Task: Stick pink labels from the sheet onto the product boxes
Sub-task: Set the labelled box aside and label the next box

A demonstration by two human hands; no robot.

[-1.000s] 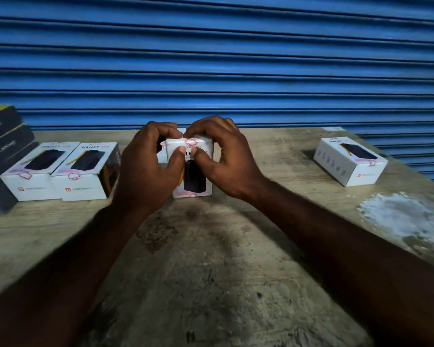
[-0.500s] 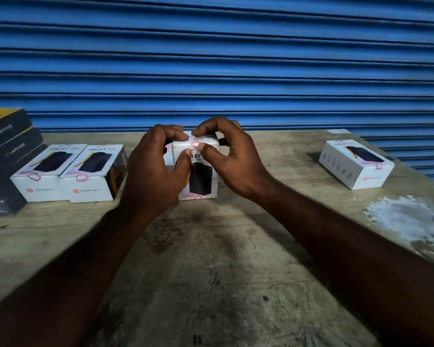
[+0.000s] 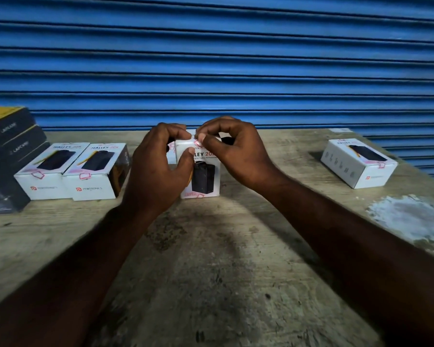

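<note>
Both thumbs have crept a little higher, toward the top front edge of the box.
Standing upright at the middle of the table point(image 3: 211, 266), the box point(image 3: 206, 177) is gripped by the left hand point(image 3: 158, 169), thumb on its front face, fingers curled over the top. The right hand point(image 3: 238, 152) pinches a pink label point(image 3: 197, 142) against that top edge, thumb in front, forefinger above.

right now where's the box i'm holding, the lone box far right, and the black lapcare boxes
upright Halley box point(image 3: 206, 171): head view, front face, on the printed black device
lone Halley box point(image 3: 341, 164): head view, white side with icons
black Lapcare boxes point(image 3: 15, 145): head view, side of second box
</note>
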